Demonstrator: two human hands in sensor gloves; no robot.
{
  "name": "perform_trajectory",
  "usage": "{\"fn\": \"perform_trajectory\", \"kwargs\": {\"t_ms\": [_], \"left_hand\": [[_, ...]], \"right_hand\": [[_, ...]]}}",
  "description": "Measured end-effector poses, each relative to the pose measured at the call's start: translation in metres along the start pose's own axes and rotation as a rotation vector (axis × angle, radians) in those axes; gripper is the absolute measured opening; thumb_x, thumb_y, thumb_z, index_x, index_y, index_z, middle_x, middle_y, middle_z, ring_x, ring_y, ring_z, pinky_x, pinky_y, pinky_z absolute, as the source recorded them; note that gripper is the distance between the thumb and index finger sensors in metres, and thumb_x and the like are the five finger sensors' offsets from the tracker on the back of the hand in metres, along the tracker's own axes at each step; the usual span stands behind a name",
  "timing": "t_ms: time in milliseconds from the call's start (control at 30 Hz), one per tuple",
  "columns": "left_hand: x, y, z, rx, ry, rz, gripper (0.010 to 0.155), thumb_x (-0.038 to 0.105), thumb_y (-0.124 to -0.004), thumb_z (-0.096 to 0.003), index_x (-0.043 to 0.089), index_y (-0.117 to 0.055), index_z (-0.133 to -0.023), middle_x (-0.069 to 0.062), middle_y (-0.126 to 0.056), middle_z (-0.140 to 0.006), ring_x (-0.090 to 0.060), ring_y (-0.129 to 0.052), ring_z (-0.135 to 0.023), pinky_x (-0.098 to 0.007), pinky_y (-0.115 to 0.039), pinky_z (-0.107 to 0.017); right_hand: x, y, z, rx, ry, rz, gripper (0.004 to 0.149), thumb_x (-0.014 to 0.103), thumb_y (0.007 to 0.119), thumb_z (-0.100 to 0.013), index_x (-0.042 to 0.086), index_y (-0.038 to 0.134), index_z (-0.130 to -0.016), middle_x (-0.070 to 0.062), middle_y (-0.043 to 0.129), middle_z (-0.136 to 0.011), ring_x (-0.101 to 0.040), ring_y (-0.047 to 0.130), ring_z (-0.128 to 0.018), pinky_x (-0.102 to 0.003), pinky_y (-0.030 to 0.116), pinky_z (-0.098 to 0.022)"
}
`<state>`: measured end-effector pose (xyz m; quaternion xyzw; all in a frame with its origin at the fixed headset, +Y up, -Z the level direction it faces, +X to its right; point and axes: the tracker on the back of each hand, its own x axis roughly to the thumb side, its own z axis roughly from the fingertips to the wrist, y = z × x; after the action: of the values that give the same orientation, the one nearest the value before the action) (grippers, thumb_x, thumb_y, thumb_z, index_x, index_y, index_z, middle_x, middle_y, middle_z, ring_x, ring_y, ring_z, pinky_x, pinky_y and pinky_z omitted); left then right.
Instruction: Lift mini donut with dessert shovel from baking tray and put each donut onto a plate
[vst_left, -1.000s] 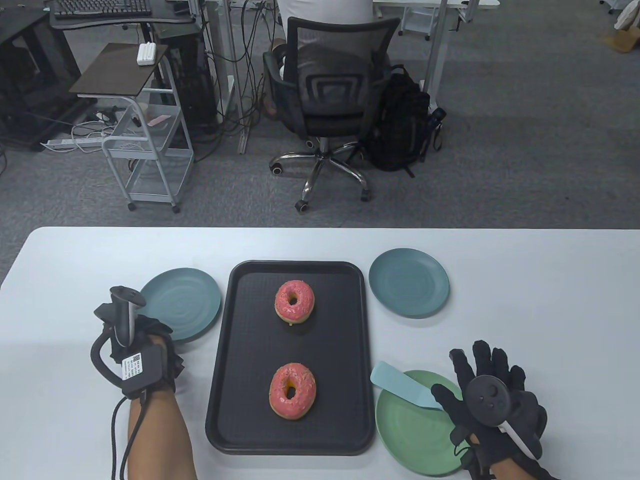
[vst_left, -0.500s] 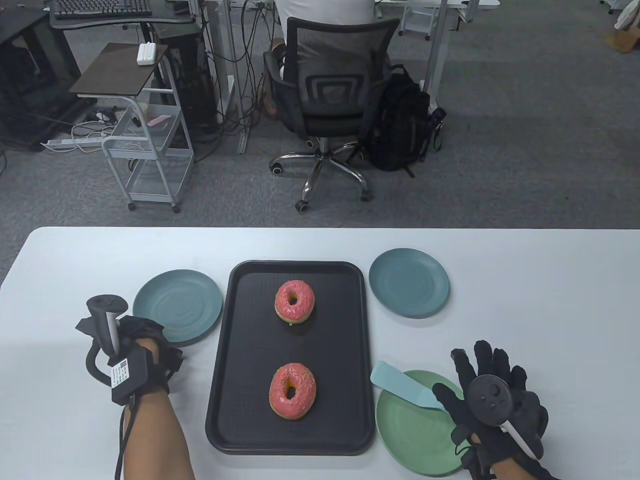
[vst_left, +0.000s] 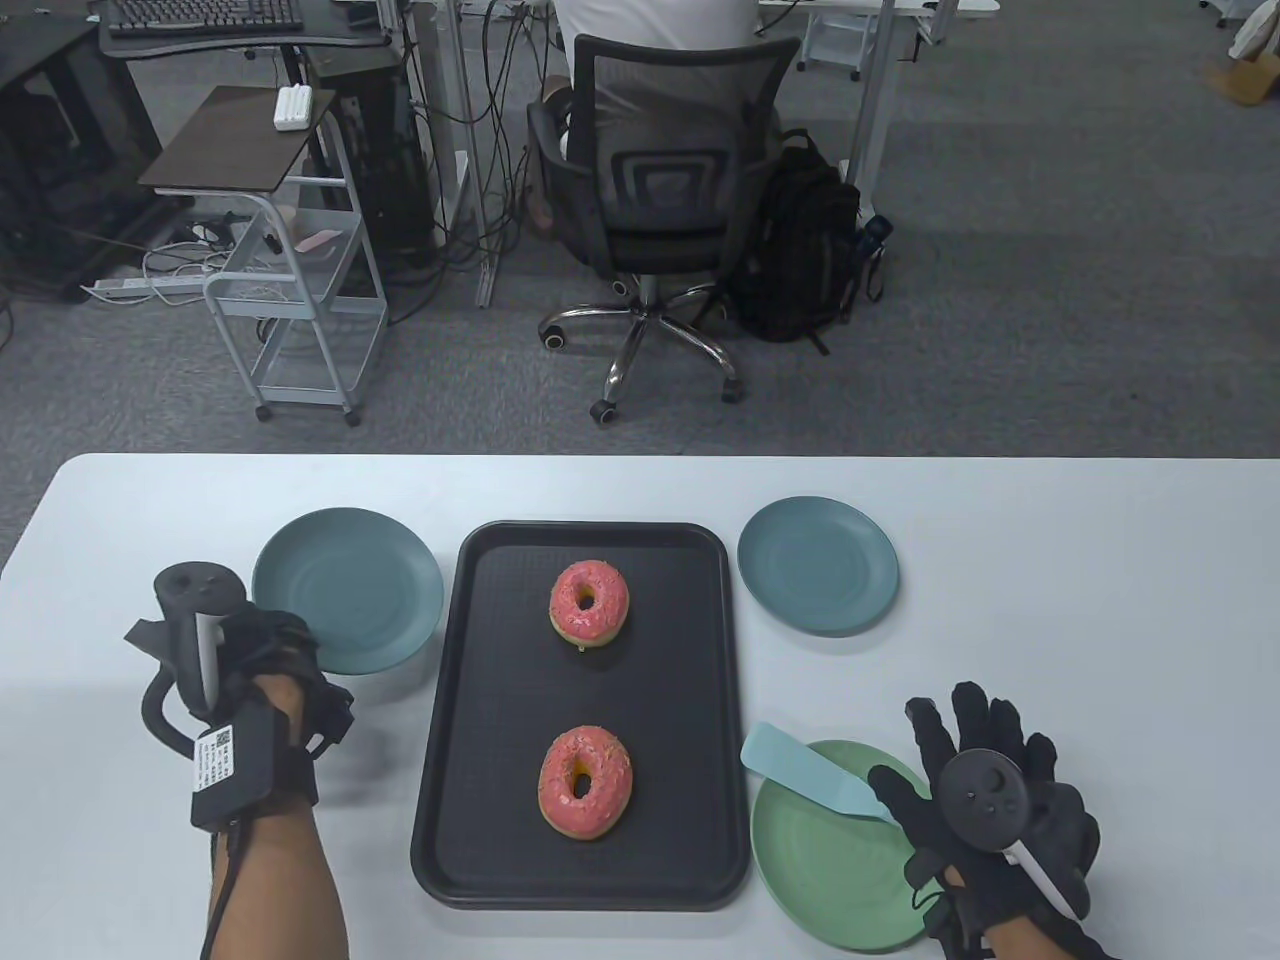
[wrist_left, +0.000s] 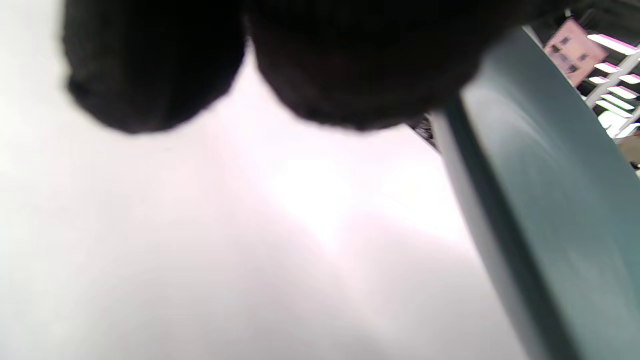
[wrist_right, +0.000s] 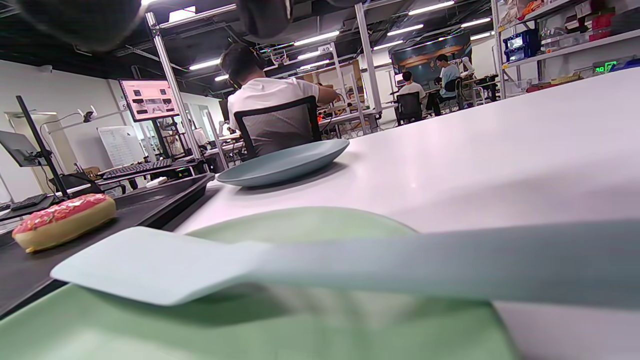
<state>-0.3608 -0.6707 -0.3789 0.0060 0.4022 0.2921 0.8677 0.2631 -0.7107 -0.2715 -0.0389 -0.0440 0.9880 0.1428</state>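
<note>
Two pink-iced mini donuts, the far one (vst_left: 589, 601) and the near one (vst_left: 586, 782), lie on the black baking tray (vst_left: 500, 660). The light blue dessert shovel (vst_left: 800, 765) rests on the green plate (vst_left: 830, 885), blade over the rim towards the tray. My right hand (vst_left: 930, 775) lies over the shovel's handle end with fingers spread and straight. In the right wrist view the shovel (wrist_right: 150, 262) crosses above the green plate (wrist_right: 300, 227), with a donut (wrist_right: 62, 220) at left. My left hand (vst_left: 265, 650) holds the near-left edge of the left teal plate (vst_left: 345, 585); its fingers are hidden under the tracker.
A second teal plate (vst_left: 818, 565) sits right of the tray's far end. The left wrist view shows only blurred dark fingers (wrist_left: 150, 65) and the teal plate's rim (wrist_left: 550, 200). Beyond the table's far edge are an office chair (vst_left: 655, 200) and a cart (vst_left: 290, 300).
My left hand has moved left and the left teal plate has shifted with it, away from the tray. The right hand, shovel and donuts have not moved.
</note>
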Motion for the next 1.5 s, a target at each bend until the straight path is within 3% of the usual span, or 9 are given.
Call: {"fn": "perform_trajectory", "kwargs": {"t_ms": [300,600,933,1033,1233,1500], "left_hand": [[0.029,-0.030,0.085,-0.271,-0.293,0.191,0.048,0.043,-0.080,-0.0366,0.021,-0.069,-0.078,0.007,-0.101,-0.054,-0.001,-0.108,-0.010,-0.030,-0.099,-0.019],[0.025,-0.082,0.156,-0.453,-0.441,0.200,0.049,0.043,-0.080,-0.0369,0.021,-0.069,-0.079,0.006,-0.101,-0.053,-0.002,-0.108,-0.011,-0.031,-0.098,-0.020],[0.010,-0.107,0.160,-0.496,-0.454,0.154,0.049,0.043,-0.080,-0.0368,0.020,-0.069,-0.079,0.005,-0.101,-0.053,-0.002,-0.108,-0.011,-0.032,-0.098,-0.020],[0.007,-0.110,0.156,-0.516,-0.441,0.166,0.049,0.043,-0.080,-0.0369,0.020,-0.069,-0.079,0.005,-0.101,-0.053,-0.002,-0.108,-0.011,-0.032,-0.098,-0.020],[0.004,-0.109,0.152,-0.553,-0.443,0.203,0.049,0.043,-0.080,-0.0370,0.020,-0.069,-0.079,0.005,-0.101,-0.053,-0.002,-0.108,-0.011,-0.031,-0.098,-0.020],[0.007,-0.107,0.154,-0.589,-0.480,0.225,0.049,0.043,-0.079,-0.0376,0.021,-0.068,-0.080,0.006,-0.100,-0.055,-0.002,-0.108,-0.013,-0.031,-0.098,-0.022]], "right_hand": [[-0.004,0.002,0.000,0.017,0.025,0.007,0.083,0.065,0.069,-0.042,0.025,0.043,-0.110,-0.021,0.024,-0.123,-0.054,0.024,-0.109,-0.073,0.014,-0.072],[-0.006,0.007,0.001,0.036,0.046,0.023,0.082,0.065,0.068,-0.042,0.025,0.044,-0.110,-0.021,0.025,-0.123,-0.054,0.025,-0.108,-0.073,0.014,-0.072],[-0.007,0.014,0.000,0.055,0.064,0.058,0.082,0.065,0.068,-0.043,0.025,0.045,-0.110,-0.021,0.025,-0.123,-0.054,0.025,-0.108,-0.073,0.014,-0.072],[0.002,0.013,0.001,0.038,0.035,0.048,0.079,0.064,0.068,-0.043,0.023,0.049,-0.108,-0.022,0.034,-0.121,-0.054,0.035,-0.107,-0.072,0.019,-0.073],[0.061,0.003,0.011,0.016,-0.132,0.065,0.074,0.062,0.068,-0.044,0.019,0.059,-0.104,-0.022,0.062,-0.113,-0.048,0.068,-0.096,-0.068,0.044,-0.075],[0.134,0.008,-0.009,0.096,-0.163,-0.041,0.066,0.055,0.059,-0.047,0.014,0.065,-0.099,-0.022,0.079,-0.099,-0.045,0.082,-0.081,-0.064,0.058,-0.069]]}}
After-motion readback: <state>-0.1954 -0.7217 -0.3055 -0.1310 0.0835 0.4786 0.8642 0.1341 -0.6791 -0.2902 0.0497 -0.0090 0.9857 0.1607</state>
